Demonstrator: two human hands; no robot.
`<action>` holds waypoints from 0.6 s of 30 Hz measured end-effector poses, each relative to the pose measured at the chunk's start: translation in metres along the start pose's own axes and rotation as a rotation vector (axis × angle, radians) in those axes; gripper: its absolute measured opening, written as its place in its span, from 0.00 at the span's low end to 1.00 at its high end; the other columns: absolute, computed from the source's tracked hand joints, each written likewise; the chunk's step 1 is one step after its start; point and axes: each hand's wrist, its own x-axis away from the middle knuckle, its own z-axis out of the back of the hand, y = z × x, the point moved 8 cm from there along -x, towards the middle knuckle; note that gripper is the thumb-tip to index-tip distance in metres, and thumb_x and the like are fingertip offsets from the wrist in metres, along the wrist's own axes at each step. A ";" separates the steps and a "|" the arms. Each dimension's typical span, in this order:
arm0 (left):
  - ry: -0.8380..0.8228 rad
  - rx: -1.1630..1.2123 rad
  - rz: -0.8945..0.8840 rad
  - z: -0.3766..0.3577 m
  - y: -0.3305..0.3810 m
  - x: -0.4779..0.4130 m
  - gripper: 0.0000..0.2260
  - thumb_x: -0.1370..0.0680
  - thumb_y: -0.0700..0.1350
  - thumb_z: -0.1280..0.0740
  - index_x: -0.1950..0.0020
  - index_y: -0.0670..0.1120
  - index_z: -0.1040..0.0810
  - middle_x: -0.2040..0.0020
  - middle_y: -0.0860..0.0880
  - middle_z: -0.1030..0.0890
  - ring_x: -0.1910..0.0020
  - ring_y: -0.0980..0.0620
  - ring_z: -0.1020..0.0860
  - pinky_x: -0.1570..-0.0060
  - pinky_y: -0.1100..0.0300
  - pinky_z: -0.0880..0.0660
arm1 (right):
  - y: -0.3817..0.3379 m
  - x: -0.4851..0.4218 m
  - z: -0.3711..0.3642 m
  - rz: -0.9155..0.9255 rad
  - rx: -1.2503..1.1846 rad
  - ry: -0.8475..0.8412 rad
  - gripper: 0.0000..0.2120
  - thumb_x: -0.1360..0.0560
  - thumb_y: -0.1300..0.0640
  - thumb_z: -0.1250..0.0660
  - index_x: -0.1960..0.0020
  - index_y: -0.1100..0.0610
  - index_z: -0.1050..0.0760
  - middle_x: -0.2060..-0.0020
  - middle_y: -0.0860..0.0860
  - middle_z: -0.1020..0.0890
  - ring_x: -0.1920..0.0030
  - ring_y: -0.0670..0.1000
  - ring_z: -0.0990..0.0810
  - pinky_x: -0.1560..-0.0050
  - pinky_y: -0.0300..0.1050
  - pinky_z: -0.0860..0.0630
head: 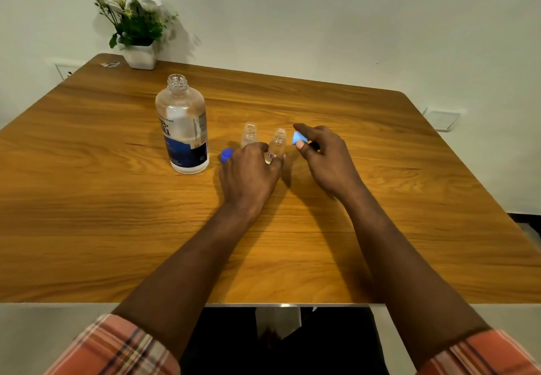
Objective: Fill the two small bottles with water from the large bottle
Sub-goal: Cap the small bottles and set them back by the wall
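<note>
**Caps off, pouring not yet begun.** Your left hand (248, 172) grips the base of the right small bottle (277, 141), which stands open on the table (117, 213). Your right hand (325, 159) pinches a pale cap (299, 138) between thumb and fingers, just beside that bottle's neck. The left small bottle (249, 134) stands open just behind your left knuckles. The large bottle (182, 128) stands upright and open to the left of both. A blue cap (226, 155) lies between it and your left hand. Both small bottles look empty.

**Step in hand.** Set the pale cap down flat on the bare wood to your right, out of the pouring path. Keep your left hand on the small bottle while pouring: its neck is narrow and the large mouth is wide, so tilt slowly with the lip close above the neck.

**Room.** There is open wood to the right and toward you, and the near edge is well apart from the bottles. The plant pot (140, 56) sits far off at the back corner. The tight spot is around your left hand, where the blue cap and the left small bottle could be knocked when the large bottle is brought across.
</note>
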 end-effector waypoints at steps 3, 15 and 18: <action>-0.011 0.009 -0.040 0.001 0.002 0.002 0.16 0.26 0.58 0.31 0.44 0.50 0.17 0.56 0.47 0.16 0.55 0.46 0.19 0.64 0.58 0.32 | -0.002 0.002 0.008 -0.008 -0.072 0.046 0.18 0.23 0.56 0.33 0.33 0.52 0.26 0.50 0.45 0.22 0.53 0.42 0.24 0.55 0.29 0.30; -0.060 -0.088 -0.132 0.005 0.019 0.013 0.11 0.25 0.56 0.35 0.54 0.48 0.20 0.57 0.47 0.18 0.57 0.43 0.20 0.65 0.57 0.35 | -0.002 0.018 0.034 0.003 -0.280 0.173 0.13 0.25 0.61 0.29 0.41 0.56 0.20 0.52 0.49 0.17 0.52 0.44 0.19 0.51 0.38 0.22; -0.066 -0.098 -0.158 0.004 0.022 0.015 0.11 0.25 0.56 0.35 0.55 0.49 0.22 0.57 0.49 0.19 0.57 0.44 0.21 0.66 0.57 0.37 | 0.000 0.020 0.032 0.006 -0.274 0.175 0.15 0.23 0.62 0.32 0.37 0.57 0.22 0.48 0.53 0.17 0.48 0.49 0.19 0.48 0.41 0.22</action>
